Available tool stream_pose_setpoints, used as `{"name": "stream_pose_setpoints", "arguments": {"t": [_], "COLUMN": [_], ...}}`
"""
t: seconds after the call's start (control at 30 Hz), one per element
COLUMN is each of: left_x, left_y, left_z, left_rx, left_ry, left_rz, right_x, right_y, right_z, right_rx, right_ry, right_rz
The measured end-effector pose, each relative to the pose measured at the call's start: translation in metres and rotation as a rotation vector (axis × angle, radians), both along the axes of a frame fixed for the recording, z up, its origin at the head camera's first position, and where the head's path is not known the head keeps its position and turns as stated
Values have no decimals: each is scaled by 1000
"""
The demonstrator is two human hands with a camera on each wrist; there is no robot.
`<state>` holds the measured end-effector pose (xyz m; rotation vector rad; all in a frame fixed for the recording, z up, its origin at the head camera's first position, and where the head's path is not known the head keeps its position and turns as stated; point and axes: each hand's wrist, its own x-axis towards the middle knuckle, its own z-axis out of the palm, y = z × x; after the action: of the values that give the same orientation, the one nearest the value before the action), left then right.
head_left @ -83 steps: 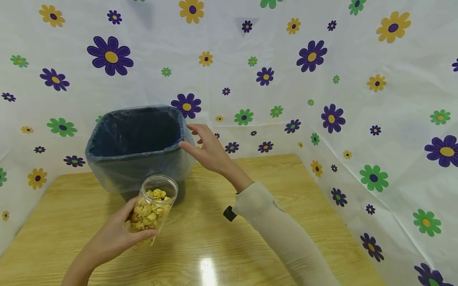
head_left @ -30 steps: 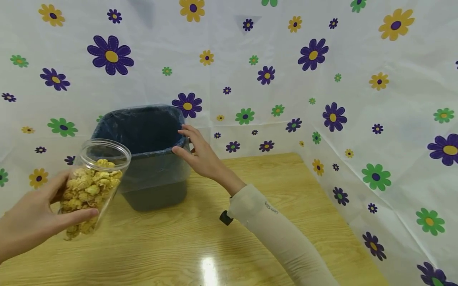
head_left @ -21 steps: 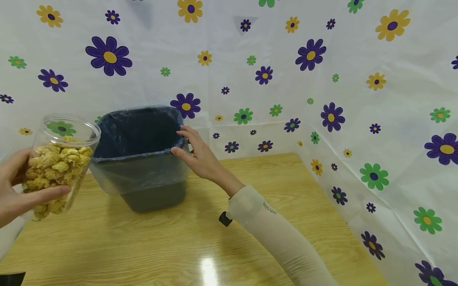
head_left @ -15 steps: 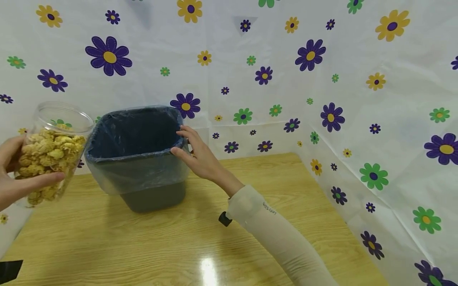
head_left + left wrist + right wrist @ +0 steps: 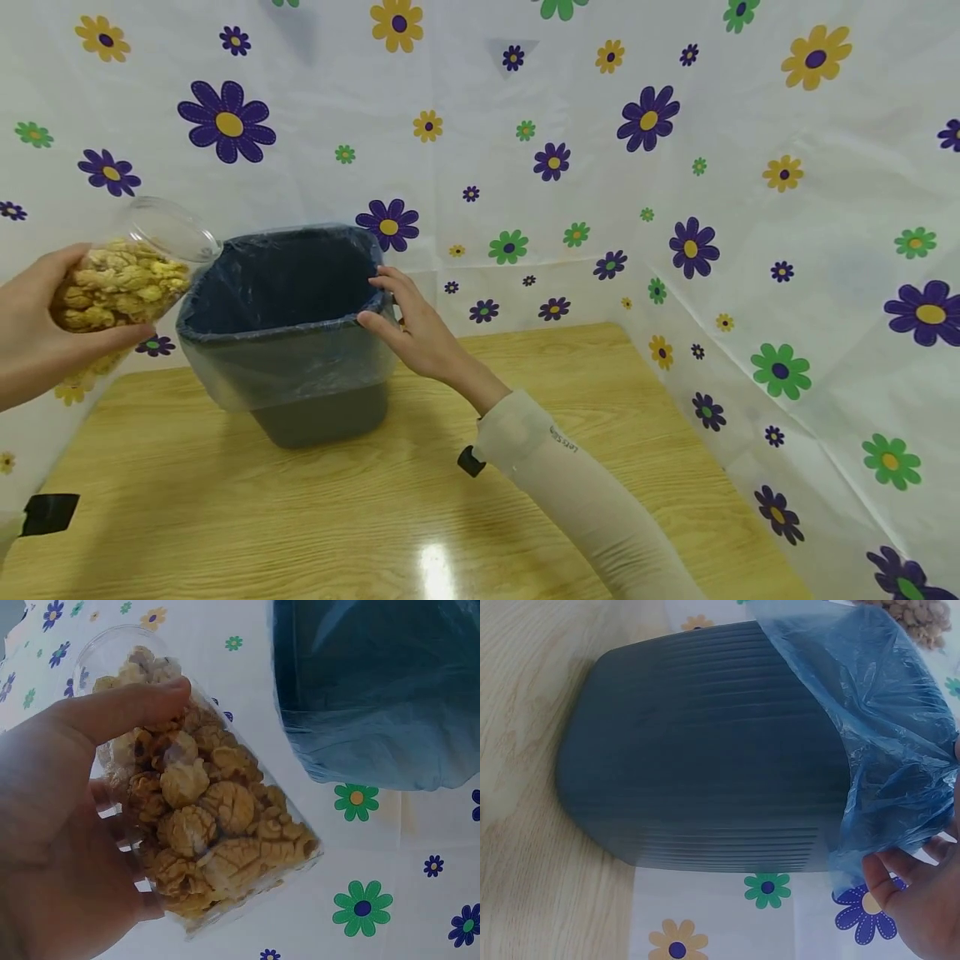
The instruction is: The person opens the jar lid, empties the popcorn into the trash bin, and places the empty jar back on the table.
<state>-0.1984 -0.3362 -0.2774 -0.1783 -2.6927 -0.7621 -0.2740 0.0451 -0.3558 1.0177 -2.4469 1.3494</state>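
My left hand [image 5: 41,329] grips a clear plastic jar [image 5: 168,229] of golden popcorn [image 5: 123,283]. The lidless jar leans to the right, its mouth beside the left rim of a grey trash bin [image 5: 322,417] and a little above it. In the left wrist view, the thumb lies across the jar [image 5: 247,802] and the other fingers go behind it. A thin bluish bag lines the bin, folded down over its rim. My right hand [image 5: 423,333] holds the bin's right rim at the front corner, fingers touching the liner [image 5: 885,750] in the right wrist view. The bin's bottom inside is hidden.
The bin stands on a light wood table [image 5: 337,517], near the back. A white sheet [image 5: 465,75] with flower prints hangs behind and along the right side. Black straps [image 5: 51,513] show by both wrists.
The popcorn jar went left and up from in front of the bin, then tipped rightward toward its opening. My right hand settled onto the bin's right rim and has stayed there.
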Motion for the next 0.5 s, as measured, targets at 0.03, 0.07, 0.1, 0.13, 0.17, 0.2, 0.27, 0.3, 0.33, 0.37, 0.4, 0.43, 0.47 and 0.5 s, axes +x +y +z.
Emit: {"name": "stream_pose_setpoints", "arguments": {"t": [0.03, 0.07, 0.1, 0.13, 0.17, 0.2, 0.27, 0.3, 0.33, 0.37, 0.4, 0.43, 0.47, 0.5], "left_x": [-1, -1, -2, -4, -5, -6, -9, -10, -11, -11, -12, -12, -13, -12], "left_y": [2, 4, 6, 9, 10, 12, 14, 15, 16, 16, 17, 18, 18, 19], "left_z": [2, 5, 7, 9, 11, 12, 15, 15, 16, 16, 16, 15, 15, 15], "left_rx": [-22, -42, -63, -80, -96, -110, -143, -164, -185, -206, -228, -252, -273, -290], "left_ry": [0, 2, 9, 16, 24, 29, 44, 52, 57, 63, 68, 75, 81, 83], "left_rz": [-3, -9, -16, -24, -33, -41, -44, -39, -32, -25, -16, -5, 4, 14], "right_x": [0, 0, 0, 0, 0, 0, -1, -1, -1, -1, -1, -1, -1, -1], "right_y": [0, 0, -1, -1, -1, -1, -2, -2, -2, -2, -2, -2, -2, -2], "right_z": [0, 0, 0, 0, 0, 0, 0, 0, 0, 0, 0, 0, -1, -1], "right_rx": [-1, -1, -1, 1, -1, 0, 2, 1, -2, -3, -1, -4, -6, -6], "right_ry": [-1, -1, -2, -2, -1, 0, 2, 1, 2, 1, 0, 1, 0, 1], "right_rz": [1, 2, 2, 1, 2, 0, -3, -3, -3, -4, -7, -5, -5, -3]}}
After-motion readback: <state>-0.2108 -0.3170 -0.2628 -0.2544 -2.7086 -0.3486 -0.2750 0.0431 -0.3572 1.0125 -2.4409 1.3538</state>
